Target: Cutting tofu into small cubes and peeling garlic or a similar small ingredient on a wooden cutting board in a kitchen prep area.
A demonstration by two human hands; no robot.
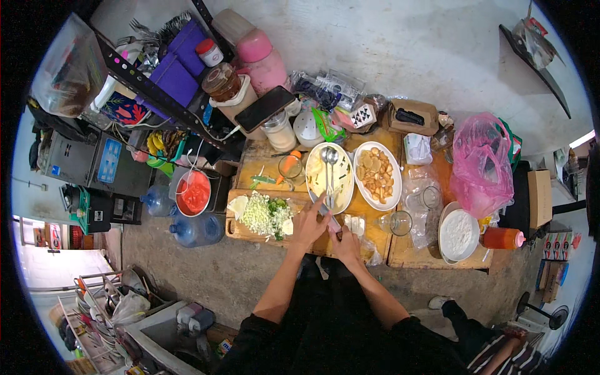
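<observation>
My right hand [345,245] grips the handle of a knife [332,221], whose blade slants up and left over the front edge of the table. Beside it, my left hand [309,226] has its fingers stretched out against the blade. Just beyond the fingertips stands an oval white platter [310,181] of pale food, with two metal spoons [329,164] lying in it. A heap of finely chopped pale vegetable [257,213] and green herbs [275,219] rests on a wooden cutting board [240,235] left of my hands. Small white pieces [354,225] lie right of the knife.
A platter of browned pieces [378,175] and glasses [400,222] stand to the right, with a bowl of white powder [459,234] and an orange bottle [502,238] farther along. Jars, a phone [265,114] and bags crowd the back. Another person's leg [465,325] shows at lower right.
</observation>
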